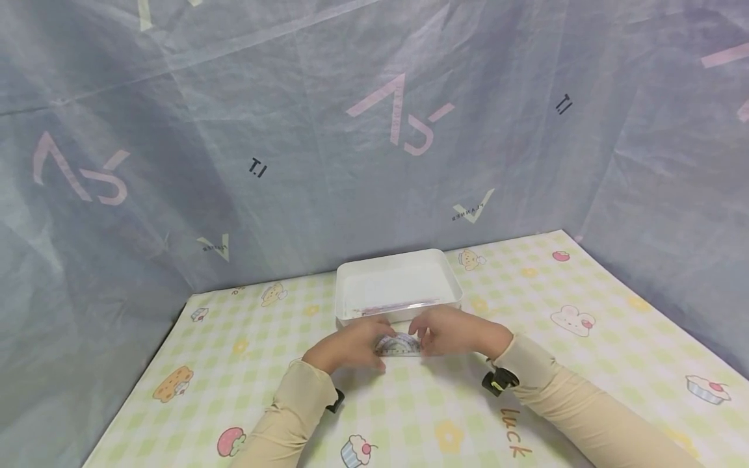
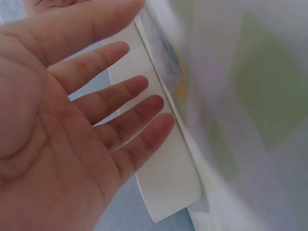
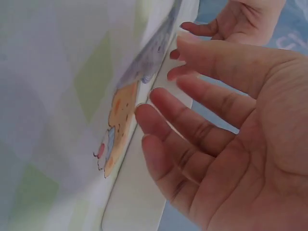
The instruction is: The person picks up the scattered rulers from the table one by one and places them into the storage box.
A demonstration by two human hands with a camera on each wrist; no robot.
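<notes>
A clear protractor lies on the checkered tablecloth, flat edge toward me, just in front of a white tray. My left hand is at its left side and my right hand at its right, fingertips close to its ends. In the left wrist view, the left hand's fingers are spread and loosely extended, gripping nothing. The right wrist view has the right hand's fingers relaxed and slightly bent, also holding nothing. Part of the protractor appears there beyond the fingertips, purplish and see-through.
Inside the tray, long clear strips lie along the near wall. The tablecloth has printed cartoons and covers the whole table. A grey-blue fabric curtain hangs behind the table and along both sides.
</notes>
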